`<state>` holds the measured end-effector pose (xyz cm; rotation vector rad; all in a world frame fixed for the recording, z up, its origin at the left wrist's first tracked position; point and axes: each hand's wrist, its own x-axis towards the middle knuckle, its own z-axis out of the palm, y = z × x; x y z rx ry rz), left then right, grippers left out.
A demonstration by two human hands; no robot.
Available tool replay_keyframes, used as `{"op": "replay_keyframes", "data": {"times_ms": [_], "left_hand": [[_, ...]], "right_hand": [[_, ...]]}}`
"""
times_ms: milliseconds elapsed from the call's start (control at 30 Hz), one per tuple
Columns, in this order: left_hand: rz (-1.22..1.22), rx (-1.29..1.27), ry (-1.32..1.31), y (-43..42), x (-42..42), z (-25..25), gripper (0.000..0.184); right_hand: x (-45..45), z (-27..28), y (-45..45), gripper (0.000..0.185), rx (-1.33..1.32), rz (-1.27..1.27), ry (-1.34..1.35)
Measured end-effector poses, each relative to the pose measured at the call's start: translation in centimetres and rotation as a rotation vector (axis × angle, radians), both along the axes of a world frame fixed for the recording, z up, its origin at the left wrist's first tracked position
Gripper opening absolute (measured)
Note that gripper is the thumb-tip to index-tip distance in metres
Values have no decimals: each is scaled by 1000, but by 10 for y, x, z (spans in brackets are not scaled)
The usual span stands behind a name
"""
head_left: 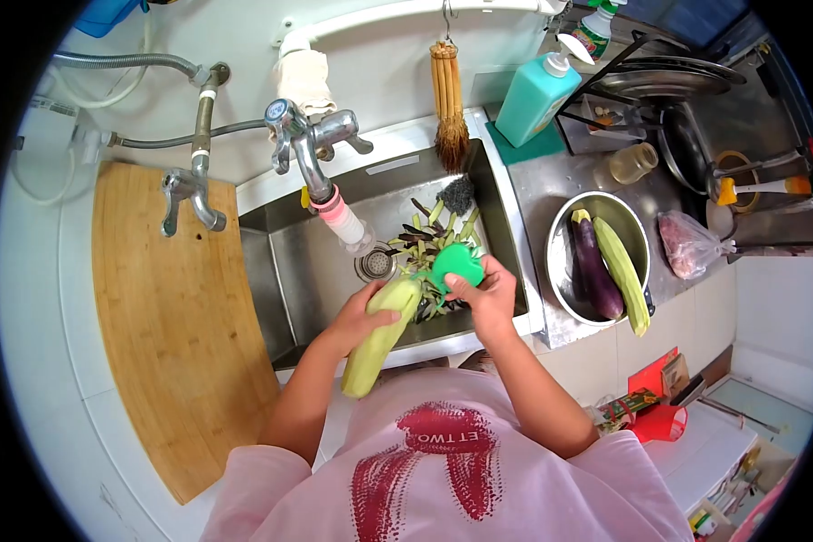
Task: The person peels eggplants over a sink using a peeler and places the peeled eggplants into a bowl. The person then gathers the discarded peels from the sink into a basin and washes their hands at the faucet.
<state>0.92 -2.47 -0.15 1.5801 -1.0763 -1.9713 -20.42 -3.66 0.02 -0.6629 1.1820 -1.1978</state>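
Observation:
My left hand point(357, 321) is wrapped around a peeled eggplant point(377, 348), pale green and tilted over the front edge of the sink. In my right hand point(490, 294) is a green peeler point(457, 263), gripped between thumb and fingers close to the eggplant's upper end. The peeler's blade is too small to make out. Beneath both hands, dark purple and pale green peels point(420, 239) lie heaped in the steel sink point(285, 271). A metal bowl point(558, 287) at the right holds a purple eggplant point(594, 262) and a peeled pale one point(621, 271).
A faucet point(307, 144) with a pink-banded nozzle hangs over the sink beside the drain point(375, 265). To the left lies a wooden board point(172, 334). On the right counter stand a turquoise pump bottle point(537, 99), a glass jar point(633, 163) and a plastic bag point(686, 244).

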Motion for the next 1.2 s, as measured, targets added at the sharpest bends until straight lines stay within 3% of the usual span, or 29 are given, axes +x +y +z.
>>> {"op": "replay_keyframes", "data": {"times_ms": [200,267,467,567,633,800,1000,1100,1200], "left_hand": [[-18,76,38,-3,-3,-3,53],[-3,95,81,2,1,-5,54],[9,64,188,9,8,-21,54],[42,70,215,9,5,-24,50],[96,115,196,9,-1,-20,48],[-41,-119,22,6,-12,0,49],[-91,-227,-34,8,-8,-1,56],[33,-203,91,15,-2,-7,57],[8,-139,139,8,3,-7,57]], "right_hand": [[8,-20,9,14,-111,94,31],[-3,-27,-1,12,-62,-152,132],[-9,-24,1,10,62,-79,18],[0,-14,5,14,144,-71,-299],[5,-9,5,14,146,-48,-279],[12,-6,5,13,124,-38,-149],[8,-19,5,11,223,-136,-183],[-7,-30,2,11,310,-184,-132],[-2,-24,1,10,267,-170,-206]]}}
